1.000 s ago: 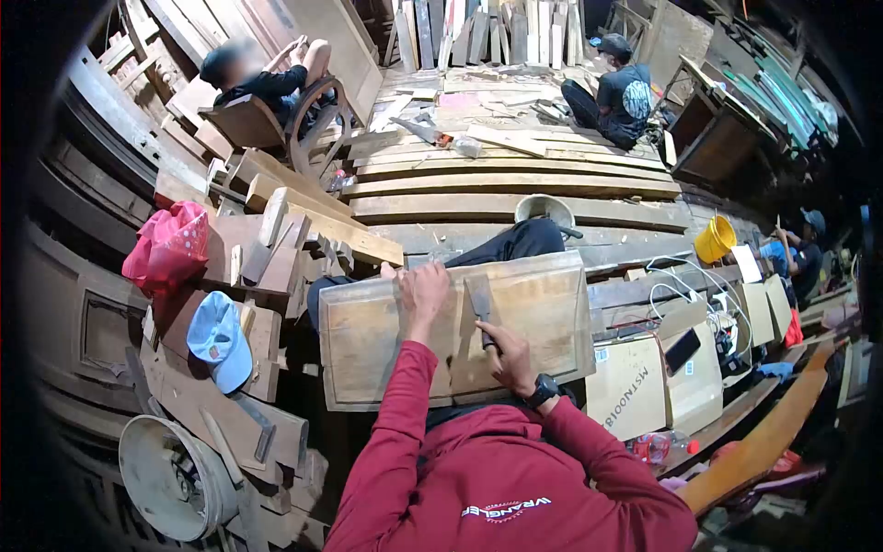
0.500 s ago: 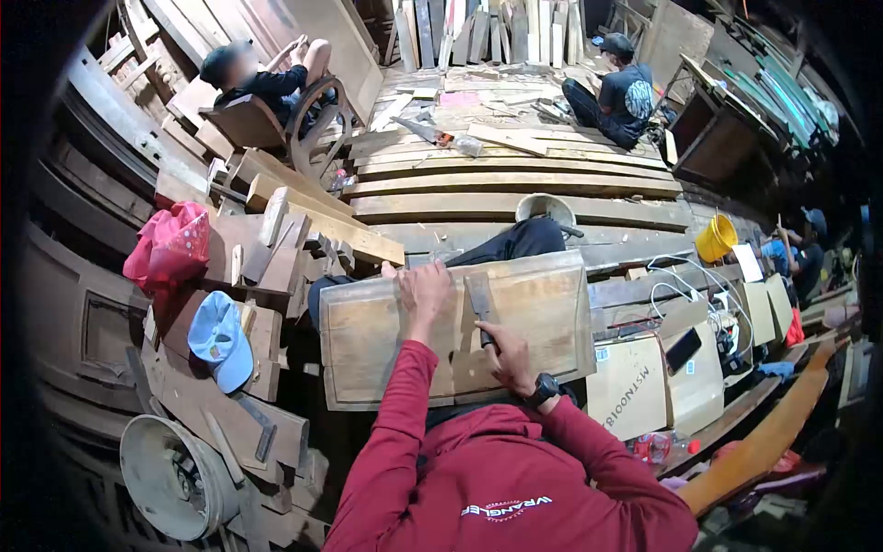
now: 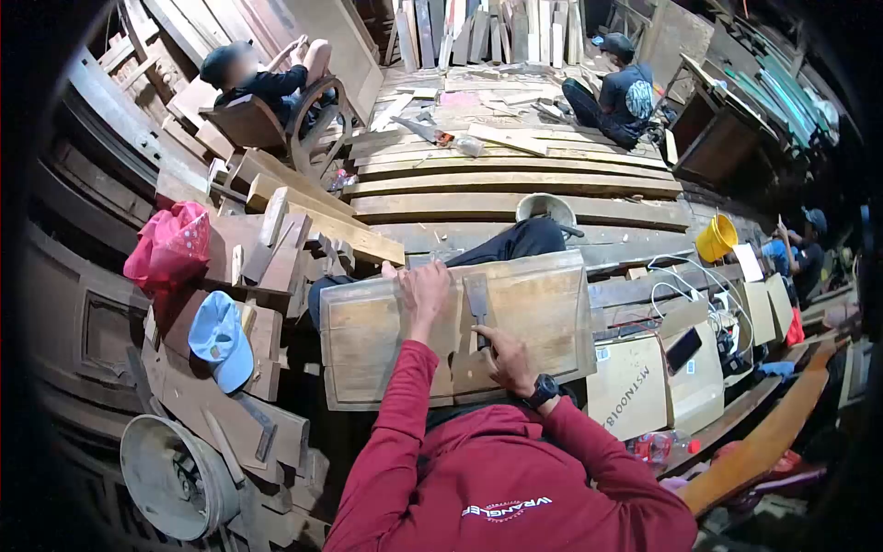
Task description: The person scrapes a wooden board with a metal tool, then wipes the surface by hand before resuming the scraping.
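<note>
A wooden panel with a framed border lies across my lap. My left hand grips its far edge, with the fingers curled over the rim. In my right hand is a scraper with a broad, flat metal blade and a dark handle. The blade points away from me and appears to lie against the panel's face, right of my left hand. Part of the handle is hidden by my fingers.
Left of me, a blue cap, a pink bag and a bucket stand among wood pieces. A cardboard box with a phone is on the right. Several people sit farther off; a yellow bucket stands at right.
The scraper's blade has turned slightly and shows brighter, and my right hand has shifted a little nearer to me. My left hand and the panel stay where they were.
</note>
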The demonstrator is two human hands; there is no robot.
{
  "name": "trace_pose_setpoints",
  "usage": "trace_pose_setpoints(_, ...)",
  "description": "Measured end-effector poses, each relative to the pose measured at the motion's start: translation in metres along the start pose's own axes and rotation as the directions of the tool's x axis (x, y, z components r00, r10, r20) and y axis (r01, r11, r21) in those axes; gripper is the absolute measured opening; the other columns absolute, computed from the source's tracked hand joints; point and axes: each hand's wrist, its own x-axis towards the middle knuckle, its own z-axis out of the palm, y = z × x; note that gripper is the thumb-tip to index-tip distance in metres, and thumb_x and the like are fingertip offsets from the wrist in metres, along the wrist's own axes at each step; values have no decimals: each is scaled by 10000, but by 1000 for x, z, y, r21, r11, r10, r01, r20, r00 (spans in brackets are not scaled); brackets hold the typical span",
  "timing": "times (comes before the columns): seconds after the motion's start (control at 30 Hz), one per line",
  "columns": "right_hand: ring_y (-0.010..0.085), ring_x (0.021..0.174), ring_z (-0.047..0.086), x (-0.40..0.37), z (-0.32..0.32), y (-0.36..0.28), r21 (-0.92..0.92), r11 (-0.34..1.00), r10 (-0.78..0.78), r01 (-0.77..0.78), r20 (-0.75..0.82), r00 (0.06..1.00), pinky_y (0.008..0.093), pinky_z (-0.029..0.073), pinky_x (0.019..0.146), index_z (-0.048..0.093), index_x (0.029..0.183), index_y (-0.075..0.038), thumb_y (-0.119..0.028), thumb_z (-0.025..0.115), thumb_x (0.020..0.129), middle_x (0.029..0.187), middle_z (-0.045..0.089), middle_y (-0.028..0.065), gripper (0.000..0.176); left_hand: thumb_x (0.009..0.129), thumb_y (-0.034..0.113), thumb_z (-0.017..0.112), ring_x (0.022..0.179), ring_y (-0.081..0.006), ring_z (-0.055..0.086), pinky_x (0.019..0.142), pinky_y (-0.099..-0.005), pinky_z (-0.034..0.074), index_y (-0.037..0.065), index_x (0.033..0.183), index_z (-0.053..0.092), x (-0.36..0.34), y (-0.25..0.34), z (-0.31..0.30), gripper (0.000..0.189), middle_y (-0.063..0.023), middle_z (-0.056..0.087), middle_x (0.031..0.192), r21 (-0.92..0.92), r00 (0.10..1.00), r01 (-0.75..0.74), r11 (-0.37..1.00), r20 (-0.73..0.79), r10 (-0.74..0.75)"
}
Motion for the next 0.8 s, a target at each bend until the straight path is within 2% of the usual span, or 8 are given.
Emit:
trace_pose_setpoints(0.07,376,816,652,1,0,7,62,996,-54,60,-86,995,438,528,716,643,1249,-64,-4,601,811,971,667,189,444,1004,344,456,794,-411,714,965,-488,442,6,767,777,5,2,-1,523,-247,720,791,11,1000,9,1000,-19,-9)
trace_pose_setpoints(0.33,388,779,635,3,-5,0,52,999,-8,10,-50,999,450,525,685,626,1261,-53,-16,592,843,922,647,188,421,1005,326,430,802,-388,712,928,-459,450,13,770,779,7,0,0,525,-223,731,806,13,999,-6,1000,38,5)
trace_pose_setpoints(0.43,391,892,665,-6,-5,-1,18,1000,8,-9,29,1000,434,539,786,664,1234,-58,22,571,821,993,683,200,432,1011,330,421,819,-403,709,953,-479,447,16,768,778,6,0,-2,534,-233,729,808,22,999,-6,1000,45,5)
trace_pose_setpoints(0.47,392,887,664,-6,-4,-1,25,1000,-2,1,17,1000,436,538,782,658,1243,-59,22,574,817,988,682,201,442,1015,334,421,835,-418,704,986,-498,435,2,760,769,3,-1,3,545,-247,726,812,51,999,-18,999,-37,20)
trace_pose_setpoints(0.57,394,871,662,7,1,1,34,999,-39,40,-43,998,443,535,767,642,1269,-64,22,581,808,975,680,204,473,1018,339,423,846,-429,701,1015,-514,424,-7,756,763,5,-1,4,552,-262,722,813,-21,999,25,999,40,-24)
trace_pose_setpoints(0.6,396,881,669,2,-5,-1,63,997,41,-40,-17,999,443,536,770,637,1278,-67,19,602,812,1002,686,209,474,1017,339,426,835,-423,703,1001,-506,429,-4,758,766,9,1,1,548,-255,724,809,-7,1000,6,1000,22,-6)
trace_pose_setpoints(0.73,366,803,645,3,2,0,-5,997,-72,72,-25,997,424,521,697,635,1254,-60,10,588,846,919,644,182,416,1015,340,436,794,-395,713,950,-478,448,6,768,775,5,-4,5,535,-230,734,801,38,1000,-17,999,18,16)
trace_pose_setpoints(0.8,362,807,651,3,-1,-2,10,1000,-11,11,-35,999,419,525,699,637,1247,-60,0,588,850,936,652,185,404,1015,340,435,786,-385,719,939,-475,449,6,776,778,6,-6,11,536,-225,737,807,29,999,-4,1000,46,3)
